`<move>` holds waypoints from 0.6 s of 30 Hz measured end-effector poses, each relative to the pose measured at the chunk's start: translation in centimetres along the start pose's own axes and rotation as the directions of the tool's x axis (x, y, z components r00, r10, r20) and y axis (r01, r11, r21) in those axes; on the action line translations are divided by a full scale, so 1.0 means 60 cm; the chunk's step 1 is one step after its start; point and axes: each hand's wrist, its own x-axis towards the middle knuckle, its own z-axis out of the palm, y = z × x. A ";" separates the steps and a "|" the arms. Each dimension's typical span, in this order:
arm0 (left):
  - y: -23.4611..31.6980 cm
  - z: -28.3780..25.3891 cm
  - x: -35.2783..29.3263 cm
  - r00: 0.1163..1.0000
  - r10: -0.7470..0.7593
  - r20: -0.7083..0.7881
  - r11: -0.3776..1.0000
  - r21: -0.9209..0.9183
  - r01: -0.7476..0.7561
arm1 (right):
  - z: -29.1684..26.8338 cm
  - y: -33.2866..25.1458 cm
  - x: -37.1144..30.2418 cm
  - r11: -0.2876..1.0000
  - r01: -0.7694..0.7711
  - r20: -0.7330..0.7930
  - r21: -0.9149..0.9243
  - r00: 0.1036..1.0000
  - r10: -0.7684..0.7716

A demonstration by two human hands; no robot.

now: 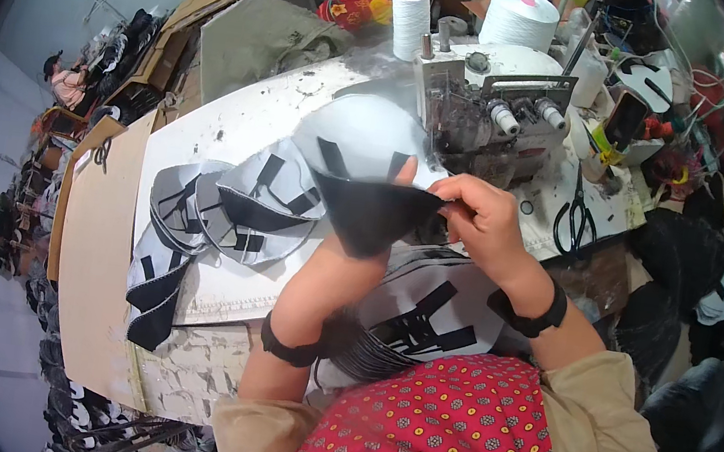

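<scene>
A cut fabric piece [368, 213], pale grey with a black band and short black strips, is held up in front of the sewing machine [485, 123]. My left hand [355, 264] is under and behind the black band; one fingertip shows above its edge, and the other fingers are hidden. With thumb and fingers closed, my right hand [486, 222] pinches the band's right corner. Below my hands, a thick stack of similar grey pieces [478, 319] with black strips rests by my lap. Several joined pieces [237, 200] lie overlapping to the left on the white tabletop [236, 141].
Two white thread cones [410, 24] [519, 20] stand behind the machine. Black scissors [576, 219] lie to its right, near a cluttered holder [613, 140]. Dark fabric pieces [679, 245] heap at the right. A tan board [92, 264] borders the table's left side. Far left, another person [68, 85] sits.
</scene>
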 end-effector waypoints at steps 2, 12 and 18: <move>0.002 0.011 -0.005 0.988 -0.088 -0.126 0.980 -0.188 0.064 | -0.005 -0.013 -0.008 1.000 0.021 0.024 -0.012 0.999 -0.021; 0.001 -0.021 0.033 0.887 0.016 -0.462 0.964 0.243 0.109 | 0.012 -0.010 -0.006 0.984 0.073 -0.002 -0.160 0.997 -0.075; -0.028 0.000 0.055 0.939 -0.305 -0.162 0.932 -0.254 0.259 | 0.023 0.013 -0.003 0.989 0.043 -0.078 -0.144 0.995 -0.055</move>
